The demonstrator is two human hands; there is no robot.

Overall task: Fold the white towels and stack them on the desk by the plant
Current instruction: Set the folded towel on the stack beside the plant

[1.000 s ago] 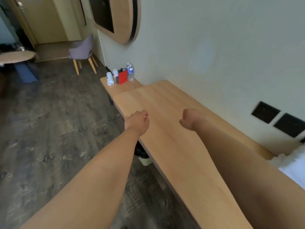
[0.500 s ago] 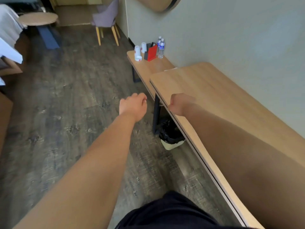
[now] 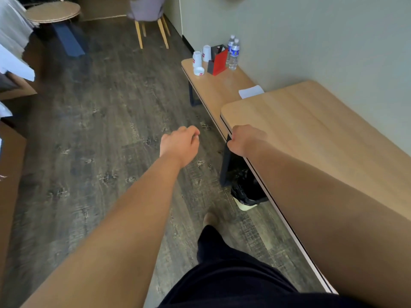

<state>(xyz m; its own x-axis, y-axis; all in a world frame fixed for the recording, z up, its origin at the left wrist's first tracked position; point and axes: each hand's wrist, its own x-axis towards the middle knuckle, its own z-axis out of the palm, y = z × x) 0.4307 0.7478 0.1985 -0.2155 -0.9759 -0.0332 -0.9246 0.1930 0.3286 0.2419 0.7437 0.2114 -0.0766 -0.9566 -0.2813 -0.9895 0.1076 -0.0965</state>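
Note:
The light wooden desk [image 3: 315, 121] runs along the wall on the right. My right hand [image 3: 244, 138] hovers over its front left corner with fingers curled into a fist, holding nothing. My left hand [image 3: 181, 144] is out over the dark floor to the left of the desk, fingers curled, also holding nothing. White fabric [image 3: 15, 65] shows at the far left edge; I cannot tell whether it is a towel. A flat white piece [image 3: 251, 91] lies on the lower bench beside the desk. No plant is in view.
A lower wooden bench [image 3: 213, 85] carries white cups [image 3: 197, 61], a red and black holder [image 3: 219, 61] and two water bottles [image 3: 233, 53]. A bin with a black bag [image 3: 246, 192] stands under the desk. A chair [image 3: 151, 23] and a round table [image 3: 53, 12] stand further back. My dark trouser leg [image 3: 222, 263] is below.
The view has swung left, away from the desk towards the floor. Both hands moved from above the desk top to its front corner. The white towel at the right edge left the view.

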